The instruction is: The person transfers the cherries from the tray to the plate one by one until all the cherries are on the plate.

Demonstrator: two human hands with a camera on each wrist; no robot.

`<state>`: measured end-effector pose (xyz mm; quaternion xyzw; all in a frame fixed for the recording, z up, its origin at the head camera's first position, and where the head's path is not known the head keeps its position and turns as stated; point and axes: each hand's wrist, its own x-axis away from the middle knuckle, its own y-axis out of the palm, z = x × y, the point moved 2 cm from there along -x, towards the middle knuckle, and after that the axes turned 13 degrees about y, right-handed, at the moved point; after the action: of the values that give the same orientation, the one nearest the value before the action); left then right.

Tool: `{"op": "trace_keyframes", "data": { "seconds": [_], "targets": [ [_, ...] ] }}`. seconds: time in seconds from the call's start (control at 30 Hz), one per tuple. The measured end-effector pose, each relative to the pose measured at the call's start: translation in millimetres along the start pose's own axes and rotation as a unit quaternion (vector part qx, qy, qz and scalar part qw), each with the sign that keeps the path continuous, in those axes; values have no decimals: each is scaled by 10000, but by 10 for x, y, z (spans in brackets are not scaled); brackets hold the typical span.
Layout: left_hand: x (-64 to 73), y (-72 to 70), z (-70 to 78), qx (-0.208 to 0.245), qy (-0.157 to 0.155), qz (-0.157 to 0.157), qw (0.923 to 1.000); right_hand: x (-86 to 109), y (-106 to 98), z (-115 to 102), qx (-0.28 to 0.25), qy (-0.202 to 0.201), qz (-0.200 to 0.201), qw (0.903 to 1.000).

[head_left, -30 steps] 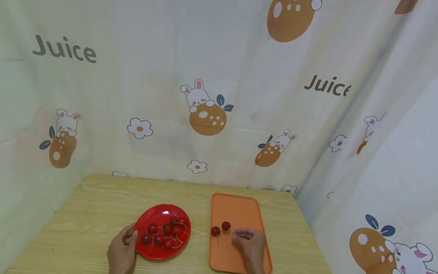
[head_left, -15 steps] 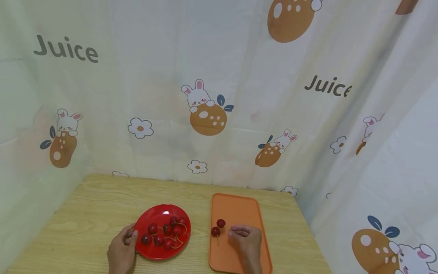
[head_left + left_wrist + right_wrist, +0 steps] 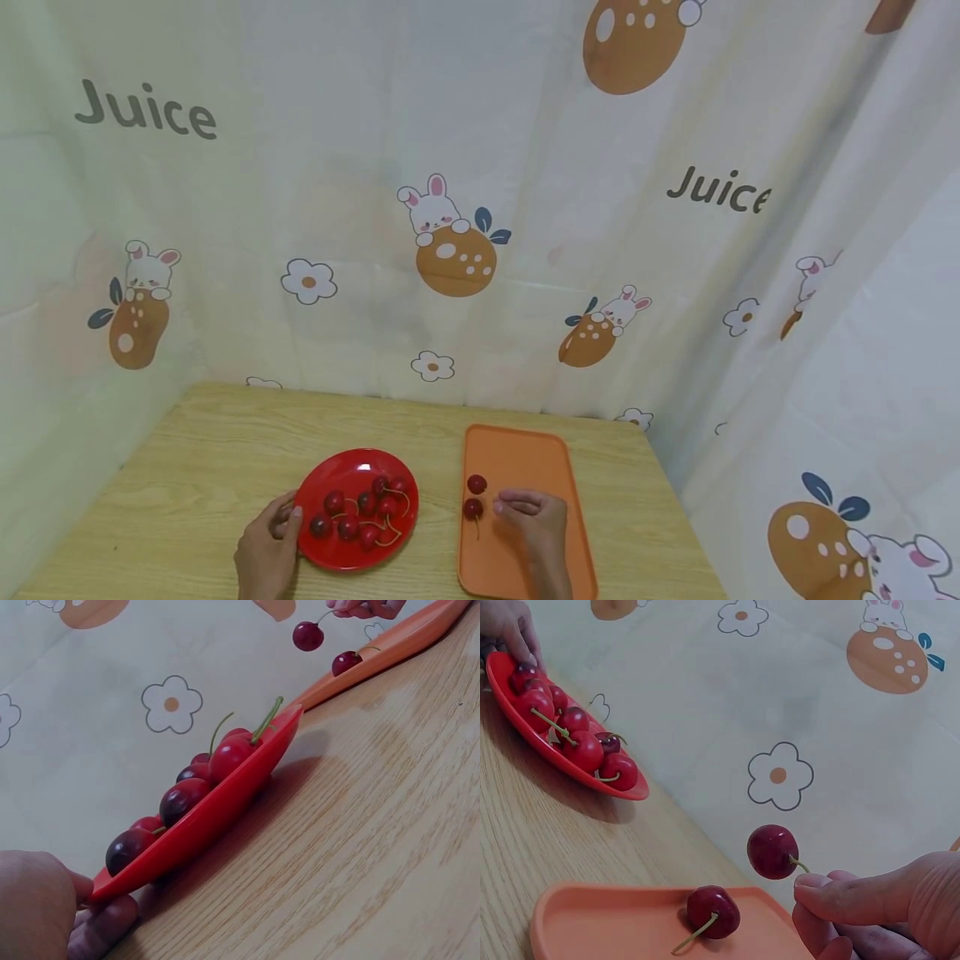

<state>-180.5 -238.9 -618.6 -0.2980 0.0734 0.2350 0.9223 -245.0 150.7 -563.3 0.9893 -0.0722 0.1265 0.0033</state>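
My right hand (image 3: pixel 536 521) pinches a dark red cherry (image 3: pixel 772 851) by its stem, between thumb and fingertips. This cherry hangs above the orange tray (image 3: pixel 517 454), off its surface. Another cherry (image 3: pixel 713 911) with its stem lies in the tray, near the left rim. To the left, my left hand (image 3: pixel 268 546) grips the rim of a red plate (image 3: pixel 352 560), thumb on top and fingers beneath. Several cherries (image 3: pixel 348 526) with stems lie on that plate. In the left wrist view, the plate (image 3: pixel 217 825) bears red and darker cherries.
Both vessels stand on a pale wooden table (image 3: pixel 217 442). A printed curtain (image 3: pixel 337 208) hangs behind the table and at both sides. The plate is left of the tray, with a strip of wood between them.
My right hand has moved left over the tray, bringing the pinched cherry left and slightly farther from me, beyond the cherry lying there. The left hand and the plate have stayed put.
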Motion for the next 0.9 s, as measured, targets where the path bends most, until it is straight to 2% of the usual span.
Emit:
{"op": "trace_keyframes", "data": {
  "seconds": [0.2,0.47,0.63,0.9],
  "targets": [
    [12,-17,13,-21,74,30,10000,-21,36,23,-42,170,-61,9998],
    [13,-23,53,57,-42,41,10000,5,132,5,-34,99,-192,9998],
    [4,-17,71,124,-167,19,9998,11,203,-6,163,64,-244,9995],
    [-3,-17,61,105,-143,-54,9998,14,305,-6,199,8,-359,9992]
  ]
}}
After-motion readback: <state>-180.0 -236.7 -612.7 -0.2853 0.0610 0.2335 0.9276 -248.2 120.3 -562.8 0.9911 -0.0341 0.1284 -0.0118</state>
